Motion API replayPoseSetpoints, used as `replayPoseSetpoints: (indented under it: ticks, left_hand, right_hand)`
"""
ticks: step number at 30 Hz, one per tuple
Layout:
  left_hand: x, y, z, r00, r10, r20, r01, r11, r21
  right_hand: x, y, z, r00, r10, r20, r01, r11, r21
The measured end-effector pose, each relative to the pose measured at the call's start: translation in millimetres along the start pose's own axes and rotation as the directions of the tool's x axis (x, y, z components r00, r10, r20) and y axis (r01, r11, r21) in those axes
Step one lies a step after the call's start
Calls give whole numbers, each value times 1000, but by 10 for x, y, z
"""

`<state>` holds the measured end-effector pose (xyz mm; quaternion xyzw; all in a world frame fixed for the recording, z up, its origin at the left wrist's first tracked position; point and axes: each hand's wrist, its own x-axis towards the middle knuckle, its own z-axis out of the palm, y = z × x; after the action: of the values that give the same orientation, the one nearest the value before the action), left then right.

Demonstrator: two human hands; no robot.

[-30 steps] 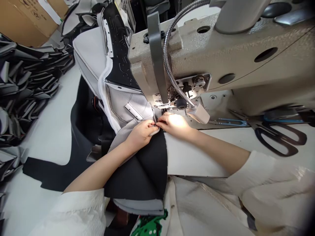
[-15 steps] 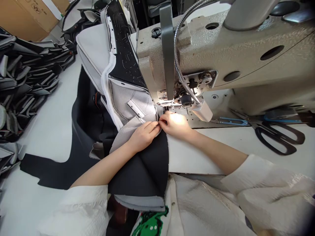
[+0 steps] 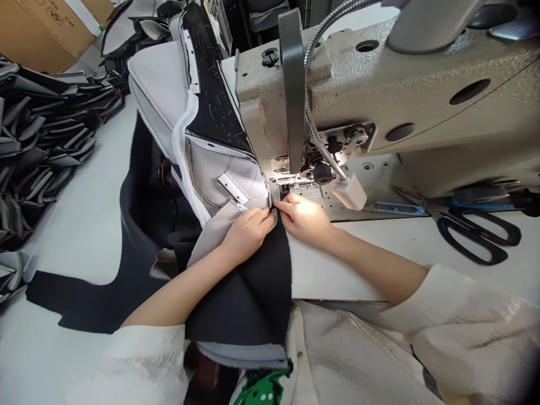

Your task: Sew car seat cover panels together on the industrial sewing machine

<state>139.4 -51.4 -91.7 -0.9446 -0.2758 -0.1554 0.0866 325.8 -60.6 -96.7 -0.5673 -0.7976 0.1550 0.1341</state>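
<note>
A sewn cover of grey and black fabric (image 3: pixel 230 163) lies under the head of a sewing machine (image 3: pixel 261 112). My left hand (image 3: pixel 248 235) presses on its grey part, fingers closed on the edge just before the presser foot. My right hand (image 3: pixel 304 219) pinches the same edge from the right, close to the needle area, and its fingertips nearly meet those of the left. A black fabric panel (image 3: pixel 261 292) hangs from the seam toward my lap. White piping (image 3: pixel 179 132) runs along the cover. The needle itself is hidden.
Large black scissors (image 3: pixel 472 230) and blue thread snips (image 3: pixel 396 208) lie right of the machine bed. Stacks of grey and black cut pieces (image 3: pixel 46 146) fill the left side. A cardboard box (image 3: pixel 42 34) stands at the back left. A lamp (image 3: pixel 349 192) hangs beside the needle.
My right hand's fingers have shifted slightly and the index finger is more stretched along the edge. My left hand stays on the fabric. The view has shifted a little.
</note>
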Motion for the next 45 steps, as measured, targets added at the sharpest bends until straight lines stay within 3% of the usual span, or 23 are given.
replayPoseSetpoints:
  ticks: [5,10,13,15,18,20,22,28,35,45]
  left_hand:
    - [59,-55,-22,995,-75,68,85,982,-169]
    - [75,-22,-23,987,-89,136,107,986,-128]
    - [70,1,-19,987,-73,145,87,992,-94]
    - [73,1,-18,985,-69,158,81,994,-76]
    - [84,-14,-17,981,-72,182,85,994,-63]
    - [90,-20,-21,980,-64,189,75,996,-51]
    - [97,-18,-31,980,-51,190,58,998,-29]
    - [231,-17,-26,973,-65,222,65,998,7]
    - [505,-29,121,991,-19,133,18,1000,13]
    - [526,-33,72,987,23,156,-24,1000,0]
  right_hand:
    - [86,-76,-72,999,-9,54,15,994,-111]
    - [11,-44,-115,998,-65,27,68,987,-144]
    - [-186,64,-141,981,-196,-8,194,977,-83]
    - [-337,124,-154,927,-375,6,375,927,-12]
    - [-482,118,-136,795,-605,42,604,796,41]
    - [-494,51,-90,730,-681,58,682,731,-5]
    - [-456,-32,-23,698,-713,64,715,691,-106]
    - [-354,-38,120,714,-696,-76,642,694,-326]
    - [-380,276,47,738,-667,-106,638,740,-213]
    - [-404,317,24,725,-680,-108,629,719,-296]
